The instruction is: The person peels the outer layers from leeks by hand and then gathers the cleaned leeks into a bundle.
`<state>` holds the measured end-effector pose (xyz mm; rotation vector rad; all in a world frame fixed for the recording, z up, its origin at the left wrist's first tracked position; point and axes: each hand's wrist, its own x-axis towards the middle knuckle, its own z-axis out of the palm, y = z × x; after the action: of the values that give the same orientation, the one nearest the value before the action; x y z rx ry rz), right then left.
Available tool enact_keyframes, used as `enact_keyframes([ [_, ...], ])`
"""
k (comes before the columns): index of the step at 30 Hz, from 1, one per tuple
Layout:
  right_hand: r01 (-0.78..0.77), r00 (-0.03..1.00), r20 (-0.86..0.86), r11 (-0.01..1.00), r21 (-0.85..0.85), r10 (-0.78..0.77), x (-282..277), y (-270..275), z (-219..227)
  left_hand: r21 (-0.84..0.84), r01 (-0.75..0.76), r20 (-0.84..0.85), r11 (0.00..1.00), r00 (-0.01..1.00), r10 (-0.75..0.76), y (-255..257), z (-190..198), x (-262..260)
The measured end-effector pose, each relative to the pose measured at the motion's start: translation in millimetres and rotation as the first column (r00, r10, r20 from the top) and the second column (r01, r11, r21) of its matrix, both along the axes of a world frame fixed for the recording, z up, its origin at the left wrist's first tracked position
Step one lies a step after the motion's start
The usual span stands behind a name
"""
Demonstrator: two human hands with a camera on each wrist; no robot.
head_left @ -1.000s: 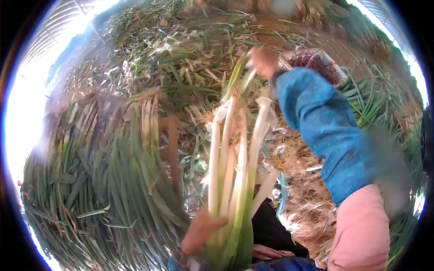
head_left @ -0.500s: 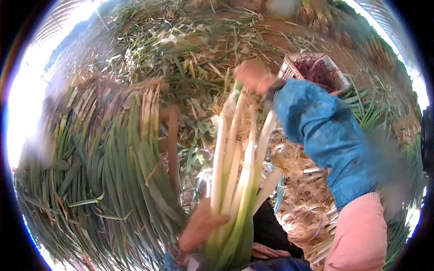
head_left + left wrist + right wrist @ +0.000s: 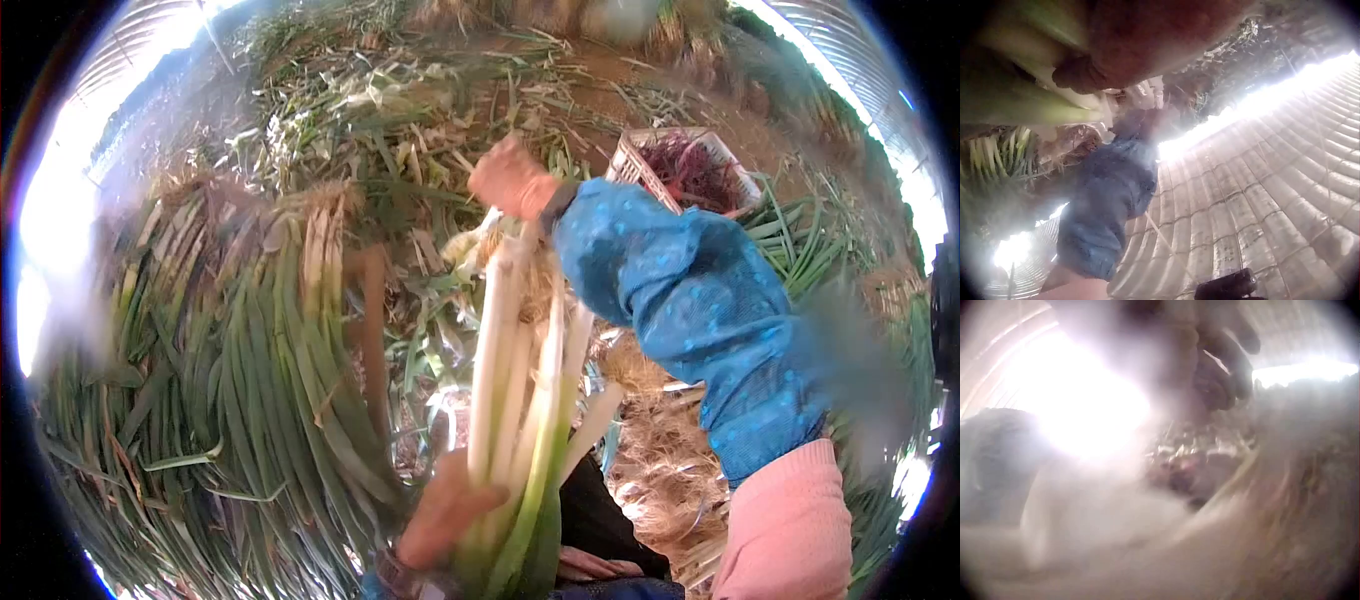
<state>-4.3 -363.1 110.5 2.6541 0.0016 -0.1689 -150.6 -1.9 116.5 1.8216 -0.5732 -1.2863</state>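
Observation:
Several thick leeks (image 3: 495,370) stand nearly upright in the head view, roots up and green parts down. My left hand (image 3: 447,512) grips them low, its thumb across the stalks; the left wrist view shows this hand (image 3: 1154,44) close against a stalk (image 3: 1029,103). Just above the root ends is my right hand (image 3: 512,180), its fingers curled; whether a thin strip of leaf is pinched in them cannot be told. Blur and glare cover much of the right wrist view, where curled fingers (image 3: 1219,369) show at the top.
A dense row of leeks (image 3: 240,350) lies at the left beside a brown upright post (image 3: 375,340). Leaf scraps (image 3: 380,100) litter the ground ahead. A white crate (image 3: 630,165) of reddish strands stands back right, with rooty leeks (image 3: 665,450) below it.
My right hand has moved left and somewhat down, across the root ends. The green strips seen by it a second ago no longer show there. My left hand keeps its grip.

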Motion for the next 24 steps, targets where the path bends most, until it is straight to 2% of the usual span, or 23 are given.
enact_keyframes([
  [2, -0.015, 0.963, 0.268, 0.999, -0.043, 0.026, 6, -33, 22, -0.032, -0.033, -0.023, 0.999, 0.999, 0.033, 1, 0, 0],
  [3, -0.031, 0.933, 0.359, 0.999, 0.037, 0.016, 0, -38, 35, -0.062, -0.024, -0.069, 0.998, 0.997, 0.02, -1, 7, 4],
  [4, -0.045, 0.979, 0.205, 0.968, 0.246, -0.007, -12, -26, 49, -0.096, -0.011, -0.113, 0.995, 0.994, 0.0, -3, 11, 7],
  [5, -0.022, 0.999, 0.049, 0.897, 0.441, 0.0, -32, -6, 61, -0.063, 0.02, -0.103, 0.998, 0.994, -0.026, -5, 12, 8],
  [7, -0.022, 0.985, -0.143, 0.901, 0.433, 0.093, -51, 26, 42, 0.009, 0.08, -0.077, 0.997, 0.994, -0.079, -8, 13, 11],
  [8, -0.014, 0.972, -0.214, 0.931, 0.364, 0.099, -62, 49, 40, -0.024, 0.078, -0.064, 0.997, 0.995, -0.08, -7, 12, 11],
  [11, 0.073, 0.969, -0.242, 0.996, 0.057, -0.058, -43, 31, 4, -0.089, 0.076, -0.034, 0.993, 0.996, -0.08, -2, 7, 7],
  [12, 0.245, 0.969, -0.071, 0.922, 0.301, -0.235, -35, -1, 6, -0.097, 0.069, -0.027, 0.993, 0.997, -0.072, 0, 5, 6],
  [14, 0.165, 0.967, 0.182, 0.982, 0.092, -0.179, -31, -38, 39, -0.094, 0.044, 0.011, 0.995, 0.999, -0.043, 3, 1, 6],
  [17, 0.356, 0.907, 0.091, 0.863, 0.359, -0.412, -34, -31, 62, -0.087, 0.063, 0.077, 0.994, 0.995, -0.057, 5, -13, 4],
  [18, 0.387, 0.919, -0.065, 0.855, 0.346, -0.389, -39, -24, 61, -0.098, 0.092, 0.099, 0.991, 0.992, -0.083, 7, -19, 5],
  [20, 0.395, 0.916, -0.227, 0.85, 0.349, -0.332, -41, -9, 39, -0.072, 0.102, 0.068, 0.992, 0.993, -0.098, 2, -15, 6],
  [21, 0.399, 0.904, -0.306, 0.846, 0.353, -0.298, -40, -4, 23, -0.039, 0.085, 0.016, 0.996, 0.996, -0.084, -8, 0, 7],
  [22, 0.387, 0.9, -0.341, 0.858, 0.338, -0.272, -40, 0, 10, -0.004, 0.066, -0.04, 0.998, 0.997, -0.066, -14, 12, 6],
  [24, 0.344, 0.916, -0.305, 0.903, 0.257, -0.261, -37, -4, -2, -0.1, 0.041, -0.047, 0.994, 0.998, -0.046, -16, 22, 6],
])
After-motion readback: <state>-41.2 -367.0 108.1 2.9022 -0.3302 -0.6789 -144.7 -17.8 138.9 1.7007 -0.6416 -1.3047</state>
